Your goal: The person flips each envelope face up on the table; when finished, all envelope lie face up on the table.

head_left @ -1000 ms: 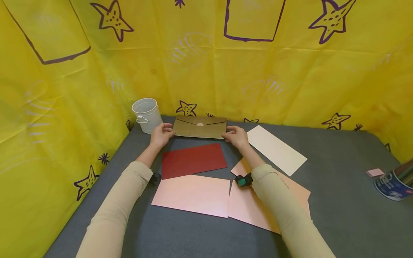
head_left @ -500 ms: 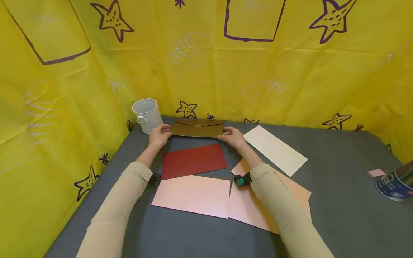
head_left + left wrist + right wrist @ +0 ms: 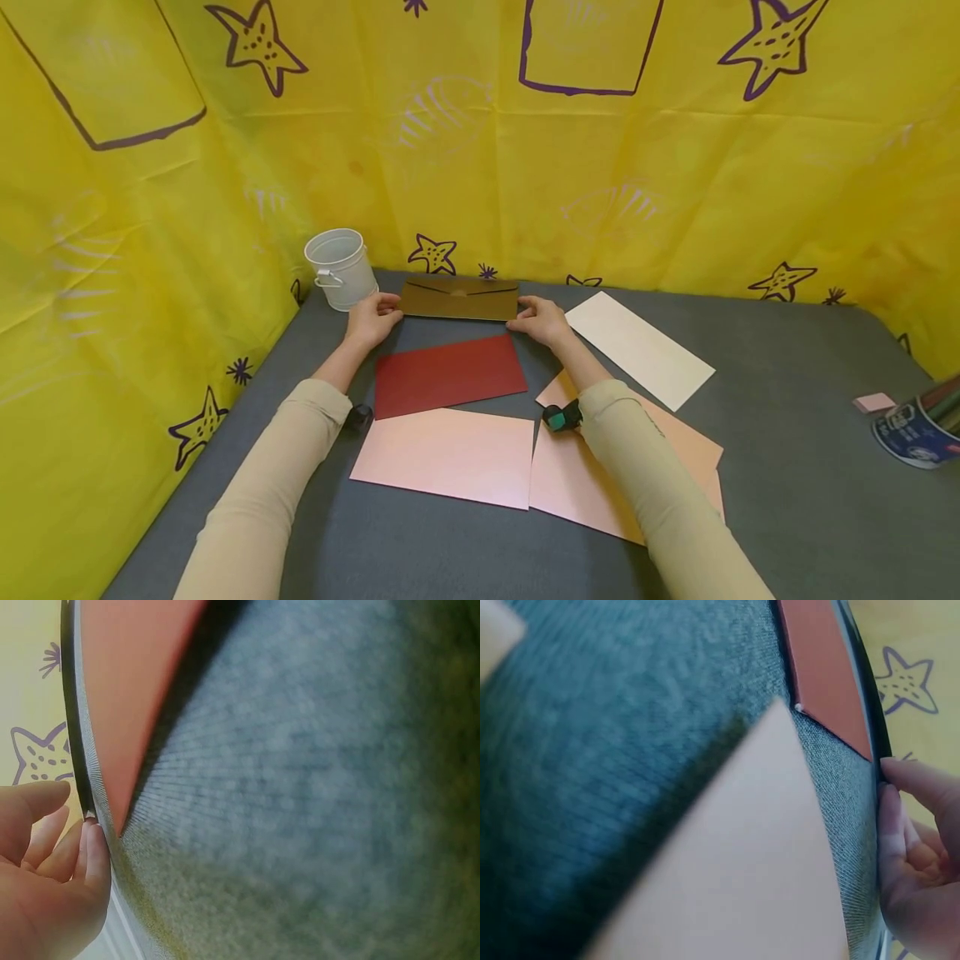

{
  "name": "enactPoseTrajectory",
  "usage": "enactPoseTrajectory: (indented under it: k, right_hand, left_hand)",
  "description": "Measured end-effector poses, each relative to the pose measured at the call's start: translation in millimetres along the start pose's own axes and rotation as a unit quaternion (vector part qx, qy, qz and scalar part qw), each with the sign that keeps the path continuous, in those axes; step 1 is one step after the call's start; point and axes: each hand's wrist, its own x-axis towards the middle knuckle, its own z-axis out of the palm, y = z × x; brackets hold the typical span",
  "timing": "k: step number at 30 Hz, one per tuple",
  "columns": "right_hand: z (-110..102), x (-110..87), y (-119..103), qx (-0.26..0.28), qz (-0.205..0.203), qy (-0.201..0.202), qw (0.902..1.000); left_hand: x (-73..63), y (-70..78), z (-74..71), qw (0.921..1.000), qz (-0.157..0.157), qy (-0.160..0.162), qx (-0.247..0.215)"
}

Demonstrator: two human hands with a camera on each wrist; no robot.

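A brown envelope [image 3: 459, 300] with a pointed flap lies lengthwise at the back of the table, close to the yellow cloth. At its left end my left hand [image 3: 372, 318] holds the near corner, thumb low and fingers behind. The right hand [image 3: 543, 321] grips the opposite end between thumb and fingers. Seen from the left wrist, the envelope [image 3: 75, 712] is a thin dark strip ending at the fingertips. A red envelope [image 3: 452, 375] lies just in front, its near edge touching a pale pink one [image 3: 450, 457].
More pink envelopes [image 3: 581, 479] overlap under my right forearm. A cream envelope [image 3: 641, 350] lies slanted right of the right hand. The white metal bucket [image 3: 343, 271] stands just behind the left hand. Far right are a pink block [image 3: 873, 403] and a blue tin [image 3: 911, 437].
The brown envelope has tilted back and lowered, so its face looks darker and flatter. Both hands moved slightly left with it, then stayed at its ends. The other envelopes stayed put.
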Motion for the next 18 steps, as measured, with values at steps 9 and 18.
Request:
enactPoseTrajectory:
  k: [9,18]
  right_hand:
    - [0.1,1.0,-0.6,-0.011,0.001,-0.002,0.9999]
    - [-1.0,-0.7,-4.7,-0.019,0.006,0.001,0.9998]
  left_hand:
    - [-0.5,-0.6,0.9,0.9991,0.016,-0.015,0.037]
    - [-2.8,0.8,1.7,0.9954,0.052,-0.023,0.077]
